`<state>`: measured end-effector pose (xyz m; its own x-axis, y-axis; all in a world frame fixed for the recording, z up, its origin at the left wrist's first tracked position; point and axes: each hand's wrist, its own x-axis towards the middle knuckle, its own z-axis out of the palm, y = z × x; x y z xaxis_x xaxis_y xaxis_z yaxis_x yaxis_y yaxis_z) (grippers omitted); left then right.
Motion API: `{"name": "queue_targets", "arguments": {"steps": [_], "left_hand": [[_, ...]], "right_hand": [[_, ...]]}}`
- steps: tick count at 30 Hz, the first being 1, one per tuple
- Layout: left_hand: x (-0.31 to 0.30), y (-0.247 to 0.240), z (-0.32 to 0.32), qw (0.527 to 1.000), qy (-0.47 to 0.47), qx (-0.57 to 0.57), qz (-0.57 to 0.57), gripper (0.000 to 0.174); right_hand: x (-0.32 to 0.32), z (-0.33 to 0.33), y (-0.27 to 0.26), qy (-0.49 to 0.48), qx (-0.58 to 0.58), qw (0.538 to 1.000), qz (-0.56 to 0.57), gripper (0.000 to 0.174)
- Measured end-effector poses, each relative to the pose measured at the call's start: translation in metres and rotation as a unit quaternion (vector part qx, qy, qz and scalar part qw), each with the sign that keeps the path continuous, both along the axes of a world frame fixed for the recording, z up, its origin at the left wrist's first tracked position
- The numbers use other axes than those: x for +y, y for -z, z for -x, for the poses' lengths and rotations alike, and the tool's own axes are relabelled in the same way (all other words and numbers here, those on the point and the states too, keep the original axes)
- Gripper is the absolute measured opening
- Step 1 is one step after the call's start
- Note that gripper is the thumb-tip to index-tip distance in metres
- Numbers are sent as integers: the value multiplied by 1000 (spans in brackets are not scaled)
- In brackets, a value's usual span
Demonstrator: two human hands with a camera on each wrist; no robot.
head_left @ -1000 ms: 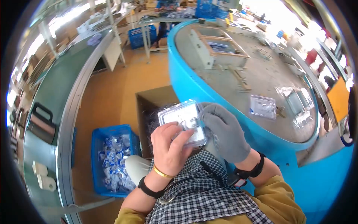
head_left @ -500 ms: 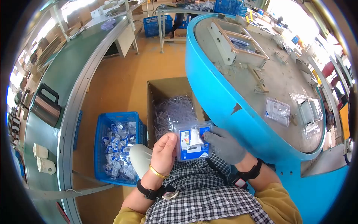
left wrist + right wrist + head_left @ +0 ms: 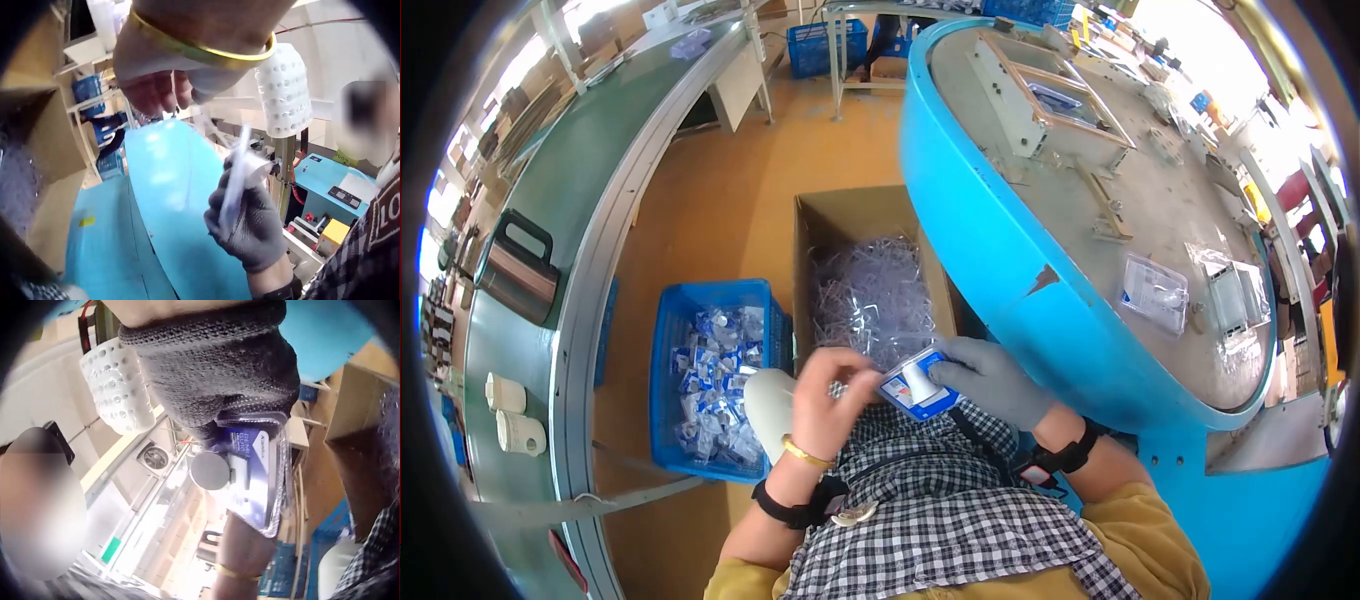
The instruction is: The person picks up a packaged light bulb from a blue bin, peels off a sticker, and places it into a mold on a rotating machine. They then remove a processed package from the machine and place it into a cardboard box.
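In a grey knitted glove, my right hand grips a clear plastic blister pack by its edge, thumb on the front. Inside the pack are a blue and white printed card and a white, round-ended part. The left wrist view shows this pack nearly edge-on in the gloved fingers. My bare left hand is just left of the pack, with fingers loosely bent and the thumb near the pack's edge. Below and beyond the hands stands a cardboard box holding a heap of clear plastic strips.
A blue crate of small blue-and-white packs stands left of the box. On the right is a round blue-sided table, bearing another blister pack and a frame fixture. A green-topped bench carries a kettle and cups.
Both hands first held the pack, which was turned from its back to its printed front and then tilted. My left hand has since come away from its edge, while the right keeps its grip.
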<state>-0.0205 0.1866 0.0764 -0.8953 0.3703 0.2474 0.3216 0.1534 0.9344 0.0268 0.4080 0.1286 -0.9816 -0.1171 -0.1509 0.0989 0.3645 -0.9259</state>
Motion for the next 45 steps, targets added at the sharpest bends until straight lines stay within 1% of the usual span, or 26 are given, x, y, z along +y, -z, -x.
{"name": "queue_targets", "arguments": {"steps": [2,4,5,7,10,13,14,15,17,19,22,23,24,25,26,27,28,29,32,34,36,38,40,41,43,45], "left_hand": [[13,-12,-7,997,66,-29,-2,26],[16,5,-9,977,85,-192,-30,23],[15,8,-8,977,84,-192,-30,23],[15,12,-6,993,79,-55,69,17],[18,12,-8,990,80,45,111,11],[10,17,-8,986,45,90,132,8],[3,22,-9,986,46,90,132,8],[-7,28,-11,998,24,-51,24,7],[-30,24,-10,954,-3,-255,-154,4],[-58,29,-11,944,-71,-277,-162,5],[-109,56,-12,948,-200,-227,-101,7],[-123,61,-13,952,-261,-163,0,9],[-142,75,-12,947,-286,-143,18,11],[-168,100,-8,945,-300,-126,18,11],[-198,122,-3,952,-283,-104,47,13],[-219,150,3,940,-322,-23,112,16],[-257,189,9,943,-304,-94,98,17],[-192,73,-9,909,-277,-56,307,32],[-200,84,-3,899,-300,-78,309,32],[-206,108,4,904,-289,-42,311,31],[-196,115,11,899,-265,-15,349,30],[-187,119,16,888,-243,10,390,30],[-168,114,22,891,-206,21,405,29],[-153,102,17,937,-206,-38,279,29],[-140,106,23,950,-174,-34,258,28],[-116,88,27,977,-109,-58,175,27]], "right_hand": [[-8,1,4,-23,29,999,-17,22],[-15,3,9,-42,61,997,-34,21],[-17,5,13,-28,90,993,-70,20],[-20,7,20,-8,115,987,-109,19],[-21,16,28,-4,110,983,-149,19],[-14,32,58,21,93,990,-107,19],[-5,39,72,76,92,984,-131,20],[2,45,84,130,90,975,-155,21],[15,54,103,142,46,978,-146,22],[17,60,115,178,-25,976,-125,24],[19,73,138,144,1,983,-117,23],[25,74,159,142,118,951,-249,30],[29,76,175,136,221,887,-382,38],[35,79,164,28,24,884,-466,39],[40,89,177,-1,-43,901,-431,37],[38,83,157,34,-47,927,-370,36],[31,73,130,63,-44,949,-304,35],[28,62,120,65,39,962,-261,33],[19,26,50,56,177,978,-91,23],[24,-15,-38,68,177,977,-96,20],[56,-49,-72,139,337,900,-240,19],[109,-79,-95,195,396,758,-480,25],[144,-104,-122,327,267,722,-549,27],[156,-112,-126,326,268,720,-551,27],[180,-121,-124,258,180,658,-684,26],[187,-116,-116,239,185,659,-688,25]]}}
